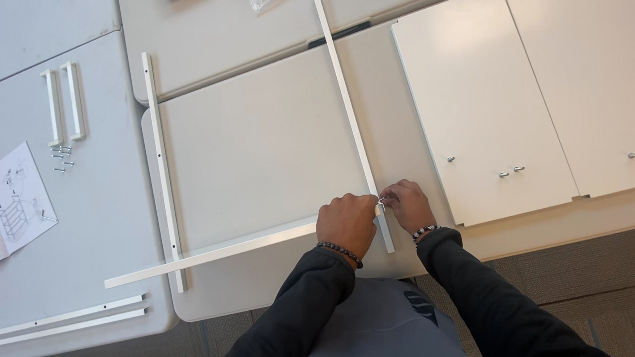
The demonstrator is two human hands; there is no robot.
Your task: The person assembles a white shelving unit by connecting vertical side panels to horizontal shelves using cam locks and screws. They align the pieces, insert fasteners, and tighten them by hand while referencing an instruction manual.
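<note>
Your left hand (346, 223) grips the long white rail (213, 256) where it meets the upright rail (350, 119); your right hand (406, 205), at 3 o'clock, pinches a small metal screw (384, 198).

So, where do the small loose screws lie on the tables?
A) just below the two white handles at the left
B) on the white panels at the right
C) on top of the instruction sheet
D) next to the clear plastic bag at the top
A: the small screws lie on the grey table just below the two white handles, above the instruction sheet, not on it.
</note>
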